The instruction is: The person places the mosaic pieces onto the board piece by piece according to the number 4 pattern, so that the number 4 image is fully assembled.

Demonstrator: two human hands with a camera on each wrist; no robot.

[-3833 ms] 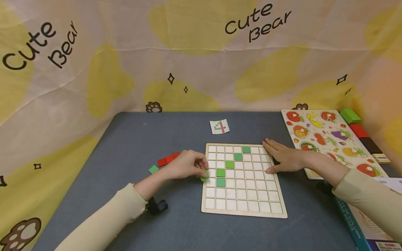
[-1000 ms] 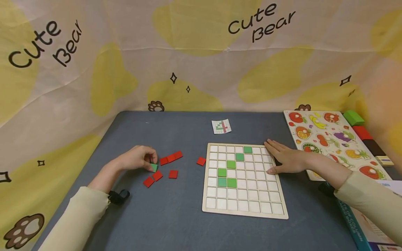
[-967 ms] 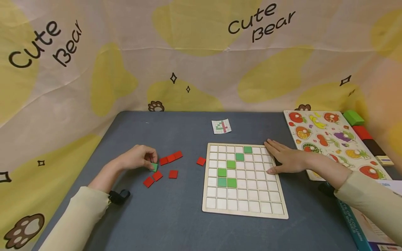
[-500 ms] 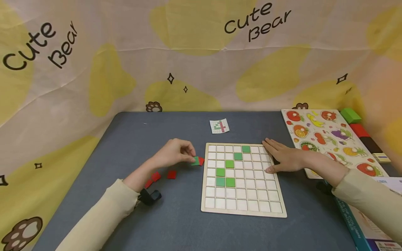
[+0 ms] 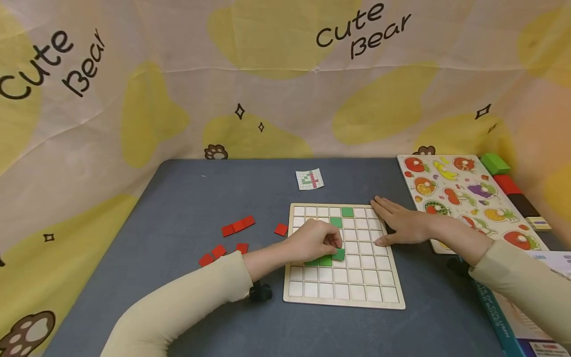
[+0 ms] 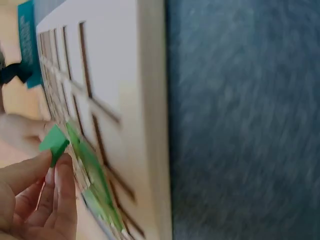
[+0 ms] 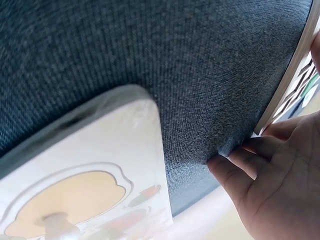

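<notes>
My left hand [image 5: 312,241] is over the white grid board [image 5: 342,303], pinching a green square tile [image 5: 339,255] between thumb and fingers. In the left wrist view, this pinched tile [image 6: 54,141] tilts above the grid, close to green tiles lying in cells. Two green tiles [image 5: 347,212] show in the board's upper rows and others lie partly under my left hand. My right hand [image 5: 399,224] rests along the board's right edge with fingers stretched out. Fingers of that hand [image 7: 280,180] touch the dark tabletop beside the board in the right wrist view.
Several red tiles [image 5: 238,226] lie left of the board, one [image 5: 281,229] close to its edge. A small pattern card [image 5: 310,179] lies behind the board. On the right are a fruit puzzle board [image 5: 468,198], coloured blocks [image 5: 495,163] and a teal-spined book [image 5: 495,312].
My left hand picked up a green tile from the pile at left and carried it right, over the board. Another green tile was set in the grid earlier. The right hand stays put.
</notes>
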